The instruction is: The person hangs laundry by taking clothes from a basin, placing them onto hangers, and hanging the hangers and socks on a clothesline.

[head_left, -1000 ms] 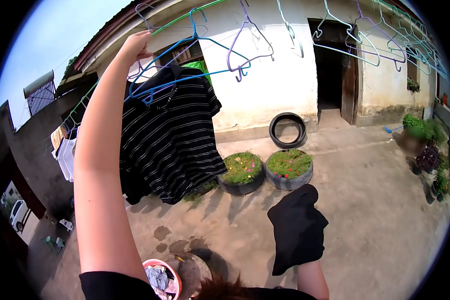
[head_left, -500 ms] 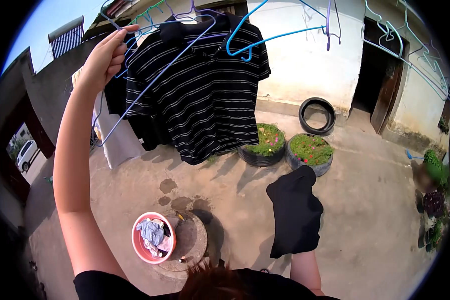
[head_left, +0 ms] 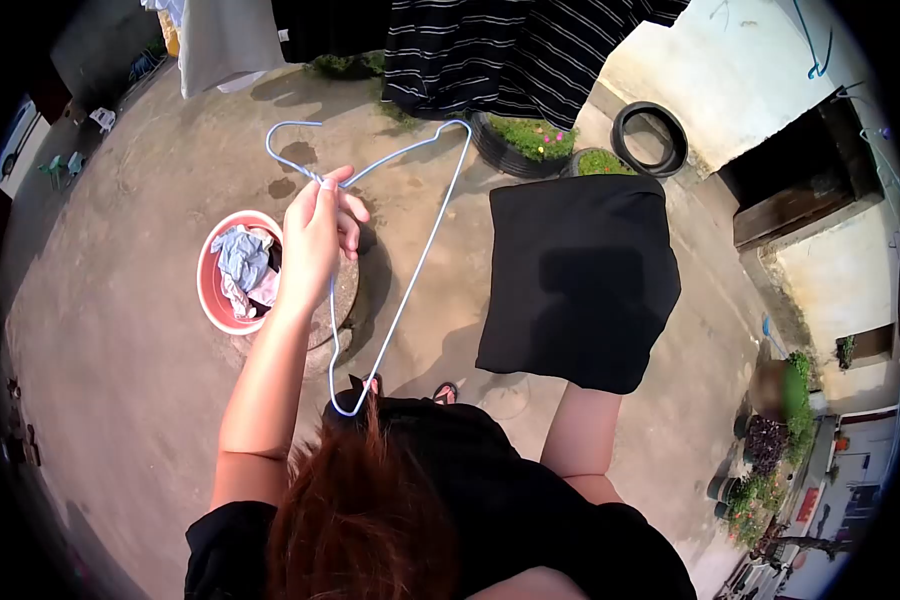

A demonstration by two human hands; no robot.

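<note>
Concrete yard (head_left: 120,380), our left hand (head_left: 313,232) gripping a blue hanger (head_left: 411,285), centre-right black cloth (head_left: 580,280) hiding our right hand, grip unclear

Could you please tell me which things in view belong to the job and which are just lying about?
Likely the job:
blue hanger in the left hand
black cloth
striped shirt
laundry in pink basin

Lying about:
empty tire
flower planter

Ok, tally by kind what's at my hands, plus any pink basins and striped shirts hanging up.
Hanger in your left hand: 1
Black cloth draped over your right arm: 1
Pink basin: 1
Striped shirt, partly in view: 1
Total: 4
</note>
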